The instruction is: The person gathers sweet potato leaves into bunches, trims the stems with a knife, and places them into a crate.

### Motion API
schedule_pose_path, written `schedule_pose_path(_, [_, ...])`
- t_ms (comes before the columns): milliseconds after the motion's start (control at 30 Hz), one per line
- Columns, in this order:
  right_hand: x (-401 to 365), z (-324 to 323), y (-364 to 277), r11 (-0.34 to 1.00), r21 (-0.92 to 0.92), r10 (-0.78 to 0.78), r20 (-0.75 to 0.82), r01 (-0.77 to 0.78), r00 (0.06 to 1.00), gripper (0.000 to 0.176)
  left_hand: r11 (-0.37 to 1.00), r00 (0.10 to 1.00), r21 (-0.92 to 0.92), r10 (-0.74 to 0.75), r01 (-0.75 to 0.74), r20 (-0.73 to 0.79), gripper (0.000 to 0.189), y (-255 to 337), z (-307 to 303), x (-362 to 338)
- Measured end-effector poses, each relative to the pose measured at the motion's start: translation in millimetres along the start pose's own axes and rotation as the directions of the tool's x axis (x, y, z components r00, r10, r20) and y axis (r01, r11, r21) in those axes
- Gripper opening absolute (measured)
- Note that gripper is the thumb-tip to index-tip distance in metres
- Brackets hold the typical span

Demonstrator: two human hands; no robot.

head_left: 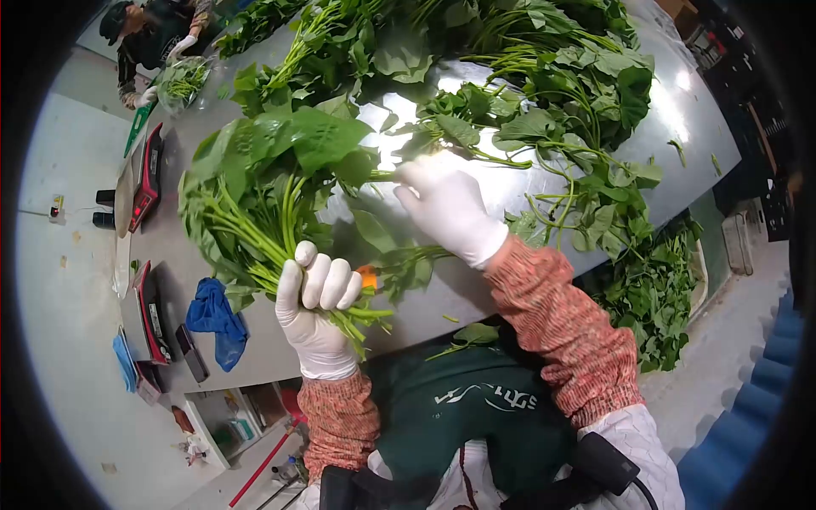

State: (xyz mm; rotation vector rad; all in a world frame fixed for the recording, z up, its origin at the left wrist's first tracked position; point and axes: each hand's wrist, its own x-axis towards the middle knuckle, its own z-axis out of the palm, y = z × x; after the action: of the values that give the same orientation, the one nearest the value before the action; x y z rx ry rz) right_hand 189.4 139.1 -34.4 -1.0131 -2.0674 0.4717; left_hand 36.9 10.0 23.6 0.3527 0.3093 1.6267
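Leafy bunch (pixel 246 228) lies clasped within curled left fingers (pixel 315 280).

The leafy bunch (pixel 263 204) is green, the right sleeve (pixel 561 327) mottled orange-red

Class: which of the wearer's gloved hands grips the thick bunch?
The left hand, closed around many green stems; the right hand is at one thin stem.

The carrying surface is a shiny metal table (pixel 697 119). A crumpled blue cloth (pixel 217 319) lies on it. Just left of this cloth lies a dark phone (pixel 191 353), and further left a red scale (pixel 151 314). Another red scale (pixel 147 180) stands above and left of the cloth. Well to its upper right, heaped leafy green stems (pixel 552 68) are spread.
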Motion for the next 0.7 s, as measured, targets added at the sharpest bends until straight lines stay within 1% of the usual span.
schedule_pose_path(33, [8,-1,-6,0.988,-0.148,-0.032,0.028,0.036,0.999,0.014,1.0,1.0,-0.002,0.01,-0.01,0.005,0.013,0,-2,-1])
schedule_pose_path(133, [23,34,27,0.938,-0.344,0.135,0.258,-0.04,0.957,0.014,0.993,0.994,0.051,0.108,-0.109,0.029,0.014,6,10,-4])
schedule_pose_path(167, [25,36,34,0.942,-0.328,0.136,0.191,-0.067,0.972,0.017,0.985,0.987,0.066,0.156,-0.157,0.033,0.013,13,13,-6])
schedule_pose_path(200, [21,33,42,0.975,-0.196,0.131,0.143,-0.101,0.981,0.017,0.971,0.973,0.083,0.22,-0.225,0.07,0.012,20,15,-8])
schedule_pose_path(233, [20,13,32,0.991,-0.058,0.128,0.102,-0.122,0.987,0.018,0.948,0.957,0.134,0.283,-0.289,0.065,0.013,28,15,-10])
schedule_pose_path(267, [18,-5,24,0.987,0.082,0.13,0.062,-0.135,0.99,0.019,0.918,0.937,0.184,0.345,-0.35,0.063,0.013,36,14,-11])
schedule_pose_path(300, [17,-18,20,0.964,0.211,0.155,0.047,-0.162,0.987,0.019,0.914,0.932,0.181,0.361,-0.363,0.045,0.011,41,12,-10])
schedule_pose_path(333, [17,-31,18,0.924,0.336,0.183,0.032,-0.183,0.983,0.02,0.921,0.934,0.176,0.357,-0.348,-0.021,0.011,41,12,-9])
schedule_pose_path(367, [15,-43,15,0.665,0.605,0.363,0.251,-0.438,0.898,0.019,0.929,0.934,0.168,0.347,-0.33,-0.085,0.012,38,10,-6])
schedule_pose_path(400, [13,-54,6,0.553,0.705,0.38,0.261,-0.444,0.888,0.018,0.938,0.932,0.156,0.332,-0.309,-0.147,0.013,35,8,-4])
schedule_pose_path(433, [8,-59,3,0.583,0.705,0.37,0.214,-0.405,0.904,0.019,0.96,0.946,0.144,0.266,-0.241,-0.186,0.016,29,6,-2])
schedule_pose_path(467, [2,-63,1,0.61,0.702,0.359,0.169,-0.368,0.918,0.019,0.98,0.964,0.104,0.187,-0.169,-0.191,0.013,23,0,0])
schedule_pose_path(500, [-5,-61,-1,0.568,0.746,0.372,0.144,-0.347,0.917,0.021,0.982,0.956,0.138,0.163,-0.133,-0.244,0.011,16,-2,1])
schedule_pose_path(533, [-12,-63,-4,0.61,0.71,0.388,0.122,-0.353,0.914,0.022,0.98,0.943,0.172,0.144,-0.095,-0.3,0.01,5,1,2])
schedule_pose_path(600, [-24,-72,-17,0.676,0.633,0.387,0.133,-0.378,0.913,0.02,0.973,0.886,0.228,0.144,-0.044,-0.441,0.007,-13,16,4])
schedule_pose_path(667, [-33,-83,-38,0.72,0.573,0.378,0.149,-0.392,0.914,0.012,0.953,0.863,0.301,0.117,0.043,-0.492,0.016,-25,23,5])
schedule_pose_path(700, [-37,-84,-46,0.757,0.562,0.347,0.086,-0.333,0.934,0.014,0.958,0.872,0.274,0.064,0.083,-0.486,0.021,-31,25,5])
